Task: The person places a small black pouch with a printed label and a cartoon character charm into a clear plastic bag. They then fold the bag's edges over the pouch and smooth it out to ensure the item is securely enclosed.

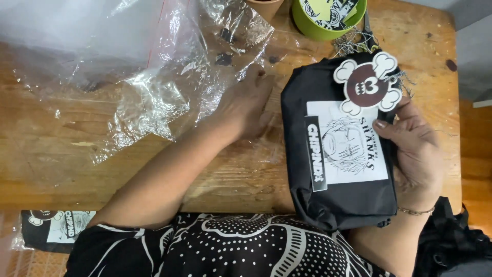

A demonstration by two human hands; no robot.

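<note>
I see my right hand (417, 154) clamped on a black pouch (341, 154), thumb on its white sketch label, the other fingers hidden behind it. The pouch stands just off the near edge of the wooden bench (66, 154), a skull-and-bones tag (370, 84) on a ball chain at its top. My left hand (246, 107) lies flat, fingers apart, on a crumpled clear plastic bag (154, 77); what sits under the film is hard to make out. A green tub (328, 20) is cut off by the top edge, and a second packed pouch (54, 228) lies half out of view at lower left.
</note>
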